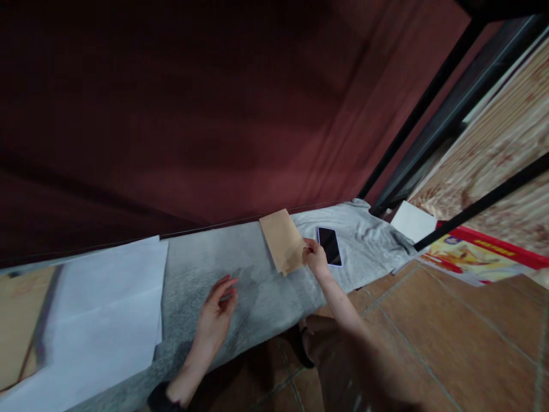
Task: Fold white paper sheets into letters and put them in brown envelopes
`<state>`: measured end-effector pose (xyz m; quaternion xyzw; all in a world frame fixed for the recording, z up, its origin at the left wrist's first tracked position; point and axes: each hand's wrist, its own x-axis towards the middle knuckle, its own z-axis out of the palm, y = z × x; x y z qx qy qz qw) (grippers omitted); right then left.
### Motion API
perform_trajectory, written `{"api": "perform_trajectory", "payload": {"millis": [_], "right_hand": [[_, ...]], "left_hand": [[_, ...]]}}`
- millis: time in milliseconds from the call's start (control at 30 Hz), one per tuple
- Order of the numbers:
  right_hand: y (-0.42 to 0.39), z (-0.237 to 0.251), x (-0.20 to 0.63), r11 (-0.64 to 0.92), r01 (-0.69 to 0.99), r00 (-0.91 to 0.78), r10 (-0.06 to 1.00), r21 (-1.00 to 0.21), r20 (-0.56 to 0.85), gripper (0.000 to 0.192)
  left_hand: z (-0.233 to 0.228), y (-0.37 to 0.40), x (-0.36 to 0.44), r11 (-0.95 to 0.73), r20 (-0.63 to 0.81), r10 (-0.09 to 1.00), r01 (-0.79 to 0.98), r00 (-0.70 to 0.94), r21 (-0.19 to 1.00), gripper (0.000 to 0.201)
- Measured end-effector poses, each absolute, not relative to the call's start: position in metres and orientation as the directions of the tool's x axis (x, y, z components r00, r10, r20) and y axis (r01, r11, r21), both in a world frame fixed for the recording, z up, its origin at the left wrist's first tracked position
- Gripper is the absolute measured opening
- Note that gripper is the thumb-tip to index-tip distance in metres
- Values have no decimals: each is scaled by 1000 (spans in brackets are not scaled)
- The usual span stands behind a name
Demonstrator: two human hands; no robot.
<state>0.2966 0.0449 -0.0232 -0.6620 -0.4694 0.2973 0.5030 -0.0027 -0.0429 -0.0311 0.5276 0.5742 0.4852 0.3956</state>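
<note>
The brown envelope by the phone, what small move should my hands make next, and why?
Probably draw the brown envelope toward the middle of the grey cloth. The right hand already pinches its near edge beside the phone, while the left hand hovers open over bare cloth, free to steady it.

I see a dark-screened rectangular smartphone (329, 246) lying flat on the grey cloth-covered bench (253, 286). Far left of the phone, a large white paper sheet (103, 309) covers the bench. Behind the phone hangs a dark red curtain (214, 114). To its right, a small white card (412, 222) and a red-and-yellow printed poster (467, 254) rest over terracotta floor tiles (450, 337).
</note>
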Motion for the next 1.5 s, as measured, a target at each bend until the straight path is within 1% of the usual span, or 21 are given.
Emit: {"api": "perform_trajectory", "payload": {"millis": [133,200,267,333,400,500,567,633,700,733,800,867,933,1100,1200,1300,1400,1467,1500], "right_hand": [[38,-23,296,-93,467,425,896,-879,131,38],[34,-22,294,-94,547,407,898,-832,167,43],[30,-22,291,-93,685,357,907,-723,222,46],[26,-23,291,-92,818,290,918,-567,271,46],[24,-24,291,-83,888,241,922,-451,304,44],[23,-23,293,-53,935,185,916,-351,356,42],[22,-22,290,-25,952,150,907,-305,393,41],[22,-22,282,31,959,95,902,-283,422,41],[19,-24,268,119,956,8,903,-267,430,43],[17,-26,260,162,954,-42,906,-253,422,46],[13,-30,245,215,954,-122,915,-209,383,54],[8,-33,235,230,959,-165,929,-168,331,60],[5,-36,231,217,965,-169,943,-148,286,63],[7,-39,237,173,976,-138,962,-135,238,61],[8,-41,241,178,973,-138,959,-145,246,59],[8,-42,242,182,970,-136,955,-158,263,57],[9,-42,242,197,967,-139,940,-163,312,54],[10,-42,239,240,952,-161,921,-192,353,52],[10,-42,236,273,937,-179,911,-218,371,51]], "left_hand": [[-30,-41,-6,-45,84,986,258,-142,965,37],[-28,-41,-10,-65,112,983,302,-143,951,35],[-26,-40,-18,-87,150,977,361,-151,928,34],[-23,-39,-28,-95,184,969,440,-163,893,34],[-19,-39,-40,-91,217,960,536,-178,840,35],[-10,-39,-60,-73,283,937,681,-202,728,37],[-2,-41,-70,-26,307,927,778,-217,628,41],[5,-46,-78,74,277,931,866,-237,494,49],[9,-52,-83,189,207,939,915,-274,357,60],[10,-56,-85,232,171,941,925,-292,302,65],[9,-62,-90,285,116,941,929,-318,236,71],[7,-67,-96,321,89,935,925,-344,202,71],[4,-70,-102,345,71,930,923,-360,172,71],[1,-73,-112,353,52,933,934,-356,49,65],[2,-74,-113,344,47,938,938,-343,-30,59],[5,-75,-112,310,81,949,947,-304,-83,53],[11,-77,-108,257,40,966,962,-255,-94,44],[18,-79,-103,224,13,975,971,-223,-81,40],[22,-79,-100,196,23,981,978,-194,-78,41]]}}
